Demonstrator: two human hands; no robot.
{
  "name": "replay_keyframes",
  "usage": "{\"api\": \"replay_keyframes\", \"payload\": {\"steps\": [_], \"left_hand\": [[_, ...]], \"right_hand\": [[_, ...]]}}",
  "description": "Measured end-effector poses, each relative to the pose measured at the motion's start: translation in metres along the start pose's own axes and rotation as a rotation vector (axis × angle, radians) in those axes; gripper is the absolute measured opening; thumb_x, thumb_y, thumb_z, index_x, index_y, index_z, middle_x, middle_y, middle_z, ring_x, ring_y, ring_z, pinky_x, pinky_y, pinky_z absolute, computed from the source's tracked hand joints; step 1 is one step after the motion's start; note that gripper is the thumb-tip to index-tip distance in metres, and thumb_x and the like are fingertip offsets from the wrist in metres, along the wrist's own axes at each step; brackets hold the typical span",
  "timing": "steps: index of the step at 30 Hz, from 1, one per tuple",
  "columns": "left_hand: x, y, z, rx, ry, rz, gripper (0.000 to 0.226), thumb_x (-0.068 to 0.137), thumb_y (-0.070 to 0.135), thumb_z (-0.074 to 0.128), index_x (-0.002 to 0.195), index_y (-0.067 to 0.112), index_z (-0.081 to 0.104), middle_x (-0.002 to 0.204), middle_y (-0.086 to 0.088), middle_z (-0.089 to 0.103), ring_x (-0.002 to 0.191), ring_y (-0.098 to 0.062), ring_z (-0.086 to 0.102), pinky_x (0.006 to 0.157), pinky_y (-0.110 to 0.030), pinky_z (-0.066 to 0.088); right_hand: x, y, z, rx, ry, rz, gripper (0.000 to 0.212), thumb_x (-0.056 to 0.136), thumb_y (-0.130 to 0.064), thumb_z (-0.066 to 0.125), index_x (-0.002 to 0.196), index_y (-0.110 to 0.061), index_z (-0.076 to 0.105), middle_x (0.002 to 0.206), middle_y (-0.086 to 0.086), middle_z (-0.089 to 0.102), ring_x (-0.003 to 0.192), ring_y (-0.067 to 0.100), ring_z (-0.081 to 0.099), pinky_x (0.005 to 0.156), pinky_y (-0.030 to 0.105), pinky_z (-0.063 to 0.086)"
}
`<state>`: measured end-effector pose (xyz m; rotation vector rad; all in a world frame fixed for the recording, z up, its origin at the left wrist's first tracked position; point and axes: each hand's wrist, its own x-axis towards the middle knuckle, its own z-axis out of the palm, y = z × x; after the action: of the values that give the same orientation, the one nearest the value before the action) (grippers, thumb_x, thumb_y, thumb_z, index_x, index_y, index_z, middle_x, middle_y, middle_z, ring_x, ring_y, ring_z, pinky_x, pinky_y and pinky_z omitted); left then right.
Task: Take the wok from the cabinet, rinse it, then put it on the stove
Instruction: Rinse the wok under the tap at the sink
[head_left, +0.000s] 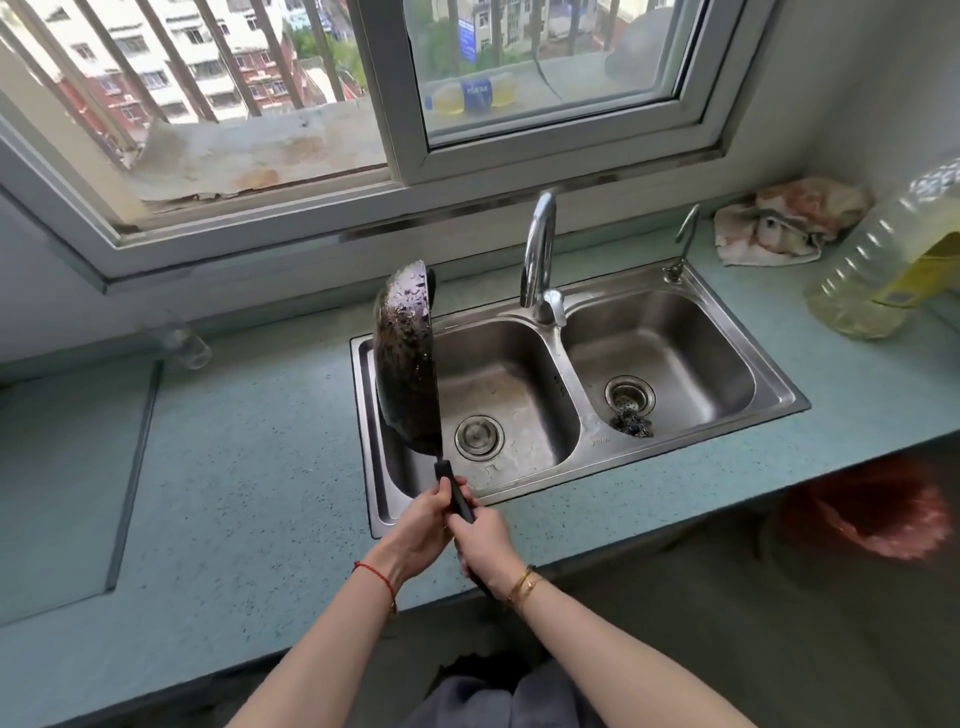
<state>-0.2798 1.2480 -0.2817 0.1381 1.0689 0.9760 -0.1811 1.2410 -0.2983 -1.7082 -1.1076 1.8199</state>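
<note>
Dark round metal wok (408, 364) wet, tipped on edge over left basin of steel double sink (571, 470), apparently draining. Left hand (421, 530) and right hand (485, 540) both clenched round black handle (457, 493). Rinse seems done; stove placement remains.

Wok (408, 364) held on edge over left basin of sink (779, 384), blocking its left wall; both hands grip handle (457, 493): left hand (415, 530), right hand (485, 540). Right of fingers: basin interior open. Beyond fingers: faucet (540, 260) stands betw. basins. Left of fingers: countertop (249, 467) bare; glass (182, 343) at back wall. Far right: oil bottle (883, 260), rag (789, 218).
</note>
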Motion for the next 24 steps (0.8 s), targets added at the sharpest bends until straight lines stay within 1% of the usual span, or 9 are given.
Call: {"api": "replay_keyframes", "payload": {"steps": [2, 5, 7, 10, 14, 16, 19, 22, 24], "left_hand": [[-0.007, 0.008, 0.001, 0.029, -0.017, 0.041, 0.025, 0.105, 0.022, 0.033, 0.104, 0.004, 0.050, 0.083, -0.008, 0.055, 0.084, -0.022, 0.056, 0.085, -0.034, 0.049], [-0.018, 0.020, 0.005, 0.087, -0.031, 0.118, 0.025, 0.105, 0.023, 0.036, 0.106, 0.004, 0.051, 0.085, -0.007, 0.055, 0.085, -0.022, 0.054, 0.089, -0.035, 0.047], [-0.025, 0.025, 0.010, 0.109, -0.034, 0.165, 0.025, 0.104, 0.024, 0.037, 0.107, 0.004, 0.052, 0.085, -0.007, 0.055, 0.085, -0.022, 0.055, 0.087, -0.034, 0.048], [-0.038, 0.025, 0.019, 0.097, -0.059, 0.224, 0.025, 0.103, 0.025, 0.040, 0.108, 0.004, 0.053, 0.083, -0.006, 0.058, 0.081, -0.021, 0.059, 0.081, -0.034, 0.052], [-0.053, 0.019, 0.041, 0.079, -0.075, 0.310, 0.026, 0.099, 0.026, 0.046, 0.108, 0.003, 0.056, 0.080, -0.005, 0.060, 0.075, -0.018, 0.061, 0.078, -0.032, 0.055], [-0.060, 0.015, 0.052, 0.070, -0.067, 0.347, 0.026, 0.098, 0.025, 0.047, 0.107, 0.003, 0.056, 0.080, -0.005, 0.058, 0.075, -0.019, 0.058, 0.082, -0.033, 0.055], [-0.069, 0.012, 0.070, 0.088, -0.046, 0.386, 0.025, 0.101, 0.023, 0.044, 0.108, 0.002, 0.055, 0.080, -0.006, 0.057, 0.076, -0.019, 0.057, 0.092, -0.038, 0.052], [-0.078, 0.008, 0.087, 0.101, -0.022, 0.431, 0.024, 0.100, 0.023, 0.046, 0.108, 0.002, 0.055, 0.080, -0.006, 0.057, 0.076, -0.019, 0.056, 0.101, -0.043, 0.049], [-0.082, 0.006, 0.098, 0.094, -0.012, 0.461, 0.024, 0.099, 0.023, 0.047, 0.107, 0.003, 0.055, 0.079, -0.006, 0.057, 0.076, -0.019, 0.056, 0.101, -0.042, 0.049]], "right_hand": [[-0.007, -0.010, 0.002, 0.024, -0.020, -0.036, 0.025, 0.097, -0.017, 0.054, 0.072, -0.012, 0.053, 0.049, 0.002, 0.045, 0.030, 0.010, 0.042, 0.035, 0.024, 0.037], [-0.019, -0.028, 0.004, 0.064, -0.054, -0.088, 0.021, 0.099, -0.018, 0.053, 0.079, -0.011, 0.055, 0.050, 0.002, 0.045, 0.032, 0.011, 0.042, 0.035, 0.025, 0.037], [-0.028, -0.037, 0.003, 0.076, -0.067, -0.115, 0.020, 0.099, -0.019, 0.053, 0.081, -0.011, 0.056, 0.051, 0.001, 0.047, 0.032, 0.010, 0.043, 0.035, 0.025, 0.037], [-0.042, -0.044, -0.002, 0.115, -0.095, -0.156, 0.019, 0.098, -0.018, 0.053, 0.080, -0.012, 0.057, 0.047, -0.003, 0.048, 0.031, 0.009, 0.043, 0.035, 0.026, 0.038], [-0.058, -0.051, -0.016, 0.161, -0.129, -0.181, 0.020, 0.095, -0.015, 0.054, 0.076, -0.011, 0.056, 0.040, -0.007, 0.046, 0.031, 0.010, 0.042, 0.035, 0.025, 0.037], [-0.065, -0.054, -0.023, 0.156, -0.138, -0.187, 0.022, 0.094, -0.015, 0.053, 0.072, -0.012, 0.053, 0.036, -0.008, 0.043, 0.030, 0.011, 0.040, 0.035, 0.024, 0.036], [-0.074, -0.058, -0.037, 0.157, -0.170, -0.205, 0.023, 0.094, -0.015, 0.053, 0.071, -0.012, 0.053, 0.036, -0.008, 0.042, 0.030, 0.011, 0.040, 0.035, 0.023, 0.035], [-0.082, -0.063, -0.052, 0.160, -0.214, -0.221, 0.024, 0.094, -0.015, 0.053, 0.070, -0.012, 0.052, 0.036, -0.010, 0.042, 0.030, 0.010, 0.040, 0.034, 0.021, 0.035], [-0.088, -0.067, -0.061, 0.161, -0.241, -0.236, 0.024, 0.094, -0.015, 0.053, 0.071, -0.012, 0.053, 0.037, -0.010, 0.043, 0.030, 0.010, 0.040, 0.034, 0.022, 0.035]]}}
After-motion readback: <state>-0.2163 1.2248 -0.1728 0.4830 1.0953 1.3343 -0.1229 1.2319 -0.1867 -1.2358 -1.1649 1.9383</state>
